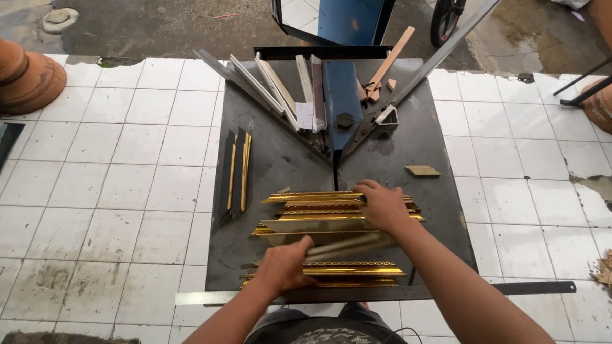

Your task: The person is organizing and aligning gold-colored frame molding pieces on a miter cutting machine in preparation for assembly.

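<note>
Left hand: your left hand [285,266] is closed around one gold moulding strip [347,244], lifting its near end off the heap; the strip is blurred.
Right hand: your right hand [381,204] lies palm-down on the far right part of the heap, fingers curled over the top strips. Whether it truly clamps one, I cannot tell.
Gold frame mouldings: the pile of gold frame mouldings [331,214] sits across the middle of the work plate, strips running left to right, their ends mitre-cut.
Work plate: the dark steel plate [272,163] rests on the white tiled floor [113,184], right in front of your knees.
Black-and-gold pieces: two black-and-gold moulding pieces [235,176] lie side by side left of the pile, apart from it, pointing away from you.
Cutter: a blue mitre cutter [340,101] stands at the plate's far edge, with pale moulding offcuts [282,88] fanned to its left.
Small scrap: a gold offcut [422,171] lies alone to the right.
Ruler: a steel ruler [201,297] pokes out under the near edge.
</note>
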